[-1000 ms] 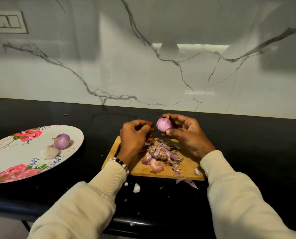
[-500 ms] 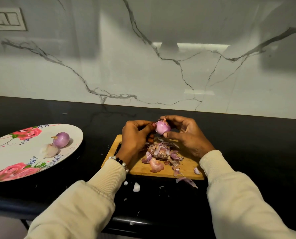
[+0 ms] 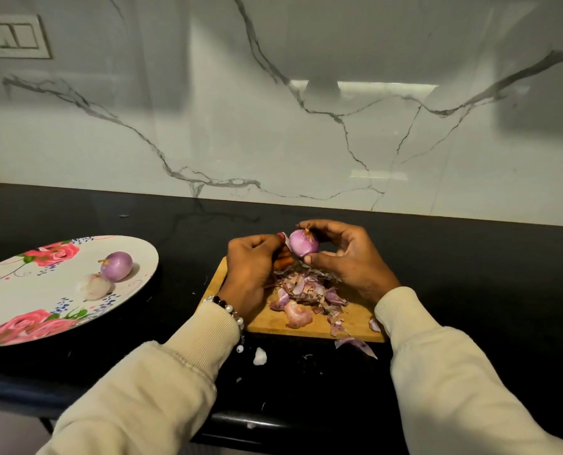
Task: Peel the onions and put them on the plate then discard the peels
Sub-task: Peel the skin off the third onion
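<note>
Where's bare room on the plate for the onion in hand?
The plate is bare left of the two peeled onions, between the rose prints, and toward its near rim. The cutting board is crowded with peels.

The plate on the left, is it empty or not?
Not empty: the plate holds a purple onion and a pale peeled piece.

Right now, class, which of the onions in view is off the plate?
The pink onion held in the right hand above the cutting board; the purple onion and pale onion lie on the floral plate.
</note>
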